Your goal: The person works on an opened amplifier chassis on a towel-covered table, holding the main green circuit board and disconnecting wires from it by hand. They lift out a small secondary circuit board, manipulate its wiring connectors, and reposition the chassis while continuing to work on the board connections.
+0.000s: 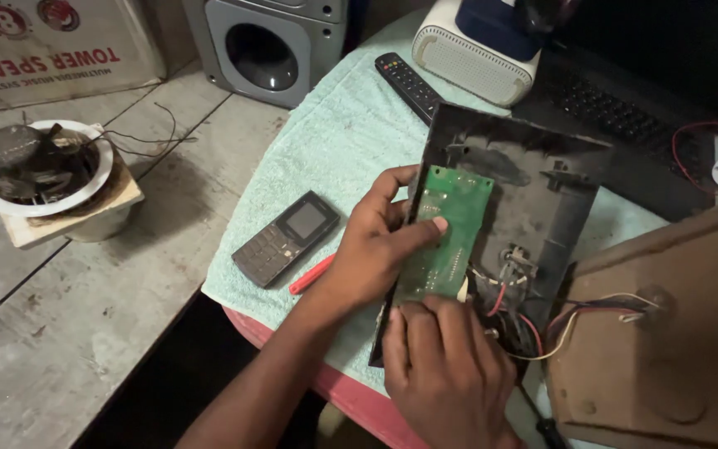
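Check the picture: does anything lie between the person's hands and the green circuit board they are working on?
Nothing visible does. The left hand has its thumb directly on the green circuit board, and the right hand touches its lower edge. The board lies in the black panel.

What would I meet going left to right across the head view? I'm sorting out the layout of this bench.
White bowl of dark parts → mobile phone → red-handled tool → left hand → green circuit board → black panel → brown wooden box.
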